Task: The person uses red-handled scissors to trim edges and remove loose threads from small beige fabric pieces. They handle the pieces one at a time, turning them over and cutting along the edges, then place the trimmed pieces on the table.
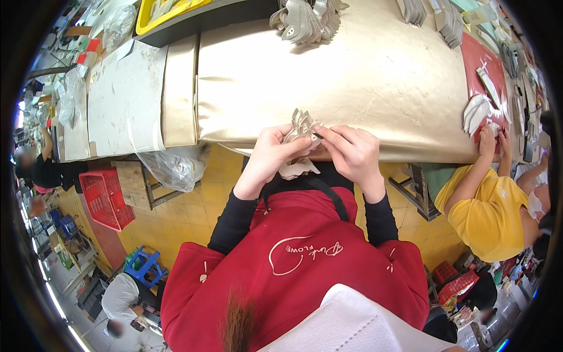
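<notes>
Just in front of the table's near edge, my left hand (272, 154) is closed on several metallic beige cut pieces (302, 124) that look like shoe upper parts. Their wavy ends stick up above the fingers, and a pale curved part (298, 168) hangs below. My right hand (355, 154) is pinched at the right edge of these pieces. A small dark thing shows at its fingertips, too small to name. Farther back on the table lies a bundle of similar grey-beige pieces (308, 22).
The gold-covered table (352, 82) spans the front. A black-sided yellow tray (170, 17) stands at far left; stacked pieces (448, 26) lie far right. A person in yellow (487, 205) handles white pieces over a red sheet (478, 64). A red crate (107, 199) sits lower left.
</notes>
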### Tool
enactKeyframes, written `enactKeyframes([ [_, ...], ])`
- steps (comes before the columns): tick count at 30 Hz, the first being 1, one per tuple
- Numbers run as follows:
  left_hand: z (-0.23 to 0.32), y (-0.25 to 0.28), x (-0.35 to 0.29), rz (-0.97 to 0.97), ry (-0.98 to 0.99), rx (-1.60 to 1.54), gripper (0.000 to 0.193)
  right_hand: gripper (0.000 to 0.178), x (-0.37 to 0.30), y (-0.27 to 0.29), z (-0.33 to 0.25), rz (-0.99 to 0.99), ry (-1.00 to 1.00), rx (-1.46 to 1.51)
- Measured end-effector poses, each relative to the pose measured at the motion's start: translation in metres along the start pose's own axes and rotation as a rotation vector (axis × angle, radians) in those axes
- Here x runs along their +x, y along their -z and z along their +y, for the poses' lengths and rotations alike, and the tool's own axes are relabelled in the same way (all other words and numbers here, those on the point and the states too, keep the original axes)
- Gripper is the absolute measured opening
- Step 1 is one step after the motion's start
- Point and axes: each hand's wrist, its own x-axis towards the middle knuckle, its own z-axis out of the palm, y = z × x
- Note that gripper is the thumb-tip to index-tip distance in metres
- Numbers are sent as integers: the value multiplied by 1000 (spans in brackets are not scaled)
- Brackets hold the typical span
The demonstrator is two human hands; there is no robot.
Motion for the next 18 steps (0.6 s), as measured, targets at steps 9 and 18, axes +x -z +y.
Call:
enactKeyframes([
  [9,1,-5,-1,36,-28,5,21,36,-5,-13,5,32,-4,-54],
  [18,-1,-6,-1,49,-20,39,23,33,-6,-11,7,50,22,-30],
])
